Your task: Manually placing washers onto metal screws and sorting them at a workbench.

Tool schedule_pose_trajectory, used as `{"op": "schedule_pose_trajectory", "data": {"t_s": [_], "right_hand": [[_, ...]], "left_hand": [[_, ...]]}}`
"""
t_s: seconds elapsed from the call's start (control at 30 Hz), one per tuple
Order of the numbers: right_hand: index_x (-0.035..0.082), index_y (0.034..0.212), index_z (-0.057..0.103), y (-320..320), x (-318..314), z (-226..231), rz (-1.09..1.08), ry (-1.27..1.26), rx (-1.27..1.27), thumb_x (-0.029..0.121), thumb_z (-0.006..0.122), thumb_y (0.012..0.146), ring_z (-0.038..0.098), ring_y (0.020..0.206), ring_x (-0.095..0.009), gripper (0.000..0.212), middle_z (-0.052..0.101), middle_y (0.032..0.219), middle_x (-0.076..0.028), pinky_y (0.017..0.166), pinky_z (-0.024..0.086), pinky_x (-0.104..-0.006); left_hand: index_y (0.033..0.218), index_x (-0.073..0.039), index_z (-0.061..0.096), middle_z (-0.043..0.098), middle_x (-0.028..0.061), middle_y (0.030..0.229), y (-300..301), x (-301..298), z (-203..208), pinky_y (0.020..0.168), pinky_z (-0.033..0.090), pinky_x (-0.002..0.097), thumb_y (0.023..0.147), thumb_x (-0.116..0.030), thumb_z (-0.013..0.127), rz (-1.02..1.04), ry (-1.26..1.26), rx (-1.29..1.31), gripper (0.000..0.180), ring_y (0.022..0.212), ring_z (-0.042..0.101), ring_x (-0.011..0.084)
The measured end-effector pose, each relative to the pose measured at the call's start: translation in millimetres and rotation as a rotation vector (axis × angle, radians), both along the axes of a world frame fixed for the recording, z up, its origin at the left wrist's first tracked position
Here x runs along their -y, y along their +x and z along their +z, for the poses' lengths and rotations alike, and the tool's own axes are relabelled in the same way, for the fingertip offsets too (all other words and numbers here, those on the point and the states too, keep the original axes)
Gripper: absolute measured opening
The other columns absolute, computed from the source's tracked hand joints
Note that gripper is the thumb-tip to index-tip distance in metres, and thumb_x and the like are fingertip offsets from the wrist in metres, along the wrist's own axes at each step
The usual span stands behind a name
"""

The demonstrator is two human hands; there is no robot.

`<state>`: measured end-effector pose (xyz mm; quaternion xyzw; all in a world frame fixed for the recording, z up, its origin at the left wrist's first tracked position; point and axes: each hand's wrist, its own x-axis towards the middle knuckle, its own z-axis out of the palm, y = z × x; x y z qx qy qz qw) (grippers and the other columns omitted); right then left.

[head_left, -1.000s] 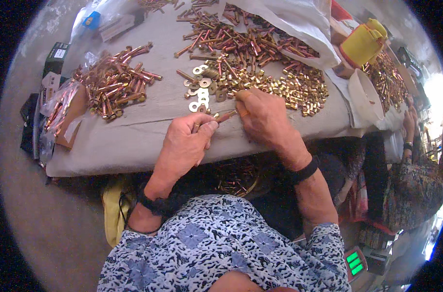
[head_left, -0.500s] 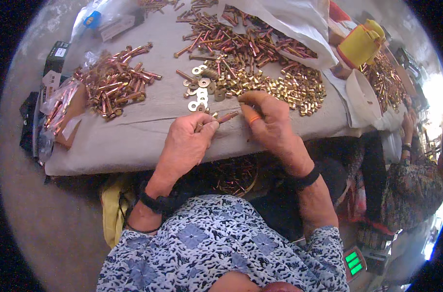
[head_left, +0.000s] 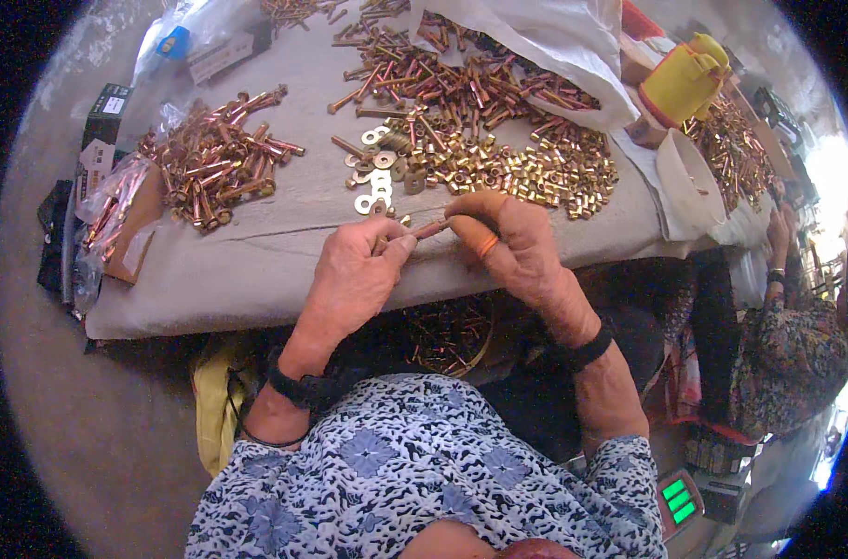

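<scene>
My left hand pinches a coppery bolt over the table's near edge, its free end pointing right. At that end, the thumb and forefinger of my right hand close together; they wear orange finger covers. Any small part between those fingertips is hidden. Just beyond my left hand lie flat washers, some loose and some stacked. Beyond my right hand spreads a pile of short gold-coloured sleeves or nuts.
Bolts form a pile at left and a larger heap at the back, partly under a white sack. On the right are a yellow jug, a white tub and another person's arm. A bolt-filled container sits below the edge.
My right hand has come in to the bolt's free end, its raised forefinger lowering toward the thumb. My left hand keeps its hold on the bolt, nearly still.
</scene>
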<state>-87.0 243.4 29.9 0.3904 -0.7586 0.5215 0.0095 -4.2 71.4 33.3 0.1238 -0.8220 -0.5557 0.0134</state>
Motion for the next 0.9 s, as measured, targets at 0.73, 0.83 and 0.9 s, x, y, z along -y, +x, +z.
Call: {"op": "schedule_pose_trajectory", "data": {"t_s": [0.73,0.83,0.9], "right_hand": [[0.002,0.085,0.062,-3.4,-5.2,8.7,-0.179,0.323,0.106,0.019,0.064,0.08,0.058,0.066,-0.018,0.018,0.06,0.071,-0.011,0.06,0.046,-0.0299],[0.0,0.078,0.06,0.3,2.1,2.5,-0.131,-0.156,-0.106,0.012,0.061,0.081,0.051,0.07,-0.011,0.013,0.056,0.075,-0.006,0.061,0.042,-0.0256],[0.002,0.076,0.059,-5.2,3.1,-2.4,-0.057,-0.153,-0.201,0.015,0.064,0.079,0.055,0.073,-0.018,0.014,0.057,0.075,-0.009,0.065,0.044,-0.0295]], "left_hand": [[0.088,-0.002,0.06,0.049,-0.0004,0.057,0.9,1.9,-10.4,0.035,0.032,0.0225,0.086,-0.02,0.054,-0.036,-0.006,-0.074,0.019,0.04,0.041,0.0064],[0.087,-0.002,0.06,0.049,-0.0005,0.057,1.4,0.5,-2.5,0.036,0.032,0.0227,0.085,-0.019,0.054,-0.021,0.048,-0.023,0.018,0.041,0.041,0.0065],[0.088,-0.002,0.06,0.049,-0.0006,0.057,0.2,-0.1,-3.6,0.036,0.032,0.0229,0.085,-0.019,0.054,-0.026,0.021,-0.024,0.018,0.041,0.042,0.0066]]}}
